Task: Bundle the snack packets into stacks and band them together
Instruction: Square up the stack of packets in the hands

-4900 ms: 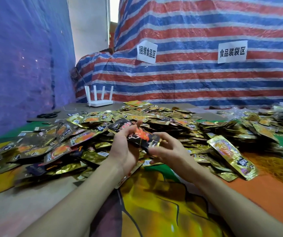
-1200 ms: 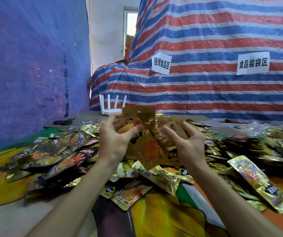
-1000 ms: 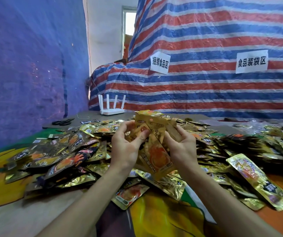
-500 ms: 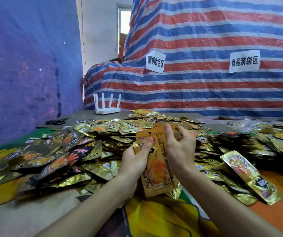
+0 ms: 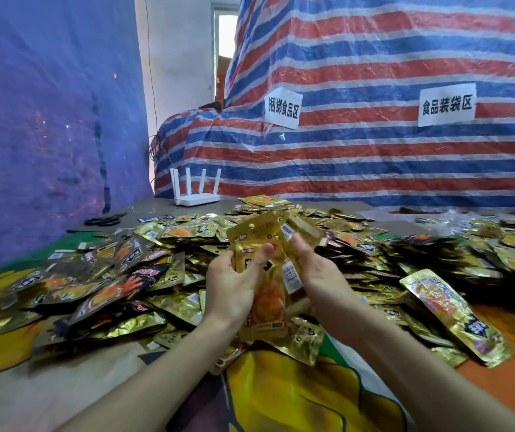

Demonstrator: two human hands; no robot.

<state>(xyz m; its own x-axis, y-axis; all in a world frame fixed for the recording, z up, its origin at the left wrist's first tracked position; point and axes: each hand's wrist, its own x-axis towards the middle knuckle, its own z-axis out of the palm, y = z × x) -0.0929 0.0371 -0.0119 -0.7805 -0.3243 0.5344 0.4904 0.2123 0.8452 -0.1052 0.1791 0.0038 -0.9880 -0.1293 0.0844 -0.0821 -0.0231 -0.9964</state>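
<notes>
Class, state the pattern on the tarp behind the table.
The tarp has red, blue, white stripes; head view.

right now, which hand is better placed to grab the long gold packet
Likely the right hand: the long gold packet lies on that side, and the left hand clamps the stack with its thumb.

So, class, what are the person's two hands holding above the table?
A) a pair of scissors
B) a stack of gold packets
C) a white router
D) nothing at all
B: the left hand and the right hand both grip a stack of gold packets, held upright between them over the heap.
</notes>
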